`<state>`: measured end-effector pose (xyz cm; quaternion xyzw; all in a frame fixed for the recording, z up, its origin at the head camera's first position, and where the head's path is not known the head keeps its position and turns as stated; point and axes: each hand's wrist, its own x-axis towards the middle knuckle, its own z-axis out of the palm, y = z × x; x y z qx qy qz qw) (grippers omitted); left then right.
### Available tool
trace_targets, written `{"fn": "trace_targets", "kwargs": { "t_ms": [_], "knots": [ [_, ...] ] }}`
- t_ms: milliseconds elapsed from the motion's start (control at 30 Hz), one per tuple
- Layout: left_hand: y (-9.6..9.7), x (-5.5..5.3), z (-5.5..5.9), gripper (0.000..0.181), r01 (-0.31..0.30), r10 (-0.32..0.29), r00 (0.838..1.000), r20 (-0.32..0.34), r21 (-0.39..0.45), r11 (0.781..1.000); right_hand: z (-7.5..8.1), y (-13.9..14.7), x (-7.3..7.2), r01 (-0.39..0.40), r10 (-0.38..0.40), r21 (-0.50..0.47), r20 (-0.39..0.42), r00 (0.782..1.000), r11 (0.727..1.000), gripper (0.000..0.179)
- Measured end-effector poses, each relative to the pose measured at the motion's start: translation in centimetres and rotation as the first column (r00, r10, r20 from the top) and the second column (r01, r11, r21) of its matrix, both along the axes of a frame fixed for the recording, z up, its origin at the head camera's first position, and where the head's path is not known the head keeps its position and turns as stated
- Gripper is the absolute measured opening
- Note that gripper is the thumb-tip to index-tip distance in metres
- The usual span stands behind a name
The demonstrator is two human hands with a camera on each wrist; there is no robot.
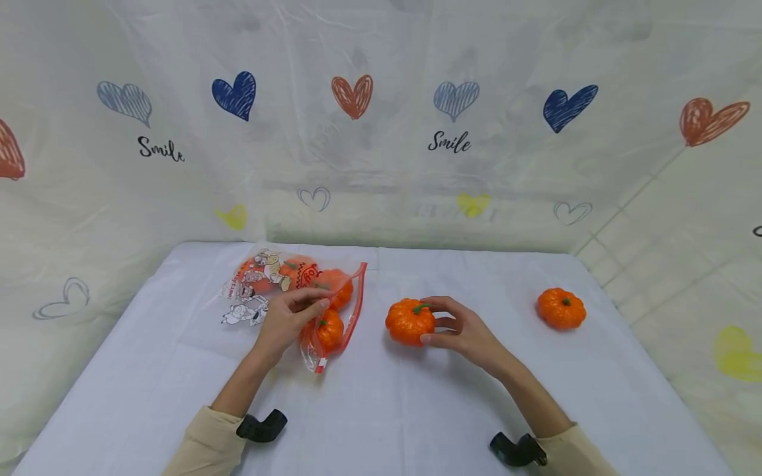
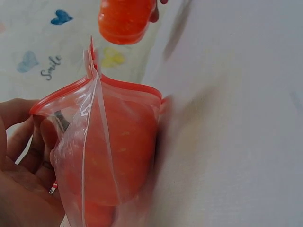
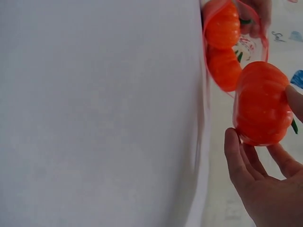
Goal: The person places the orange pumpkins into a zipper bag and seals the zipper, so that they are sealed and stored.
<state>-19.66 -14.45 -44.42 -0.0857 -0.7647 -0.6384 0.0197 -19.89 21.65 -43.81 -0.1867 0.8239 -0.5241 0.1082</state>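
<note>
My left hand [image 1: 292, 318] pinches the upper edge of a clear zip bag [image 1: 243, 330] with a red seal strip, holding its mouth apart toward the right. Inside the bag lie several small orange pumpkins, one of them [image 1: 330, 330] close to the opening. My right hand [image 1: 461, 330] grips another orange pumpkin [image 1: 409, 322] with a green stem, thumb on one side and fingers on the other. In the right wrist view this pumpkin [image 3: 262, 104] is held just short of the bag's open mouth [image 3: 206, 56]. The left wrist view shows the bag's red rim [image 2: 132, 86] spread.
One more orange pumpkin [image 1: 561, 309] sits on the right part of the white-covered table [image 1: 381, 410]. Behind the table hangs a pale sheet [image 1: 393, 158] printed with hearts and words. Dark wrist devices [image 1: 262, 426] show at both sleeves.
</note>
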Motion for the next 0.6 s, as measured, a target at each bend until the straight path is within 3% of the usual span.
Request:
{"fn": "trace_targets", "kwargs": {
  "t_ms": [600],
  "knots": [
    [0.1, 0.0, 0.1, 0.027, -0.002, 0.002, 1.000, -0.003, -0.001, 1.000, -0.3, -2.1, -0.5, -0.056, 0.057, -0.039, 0.016, 0.998, 0.998, 0.061]
  ]
}}
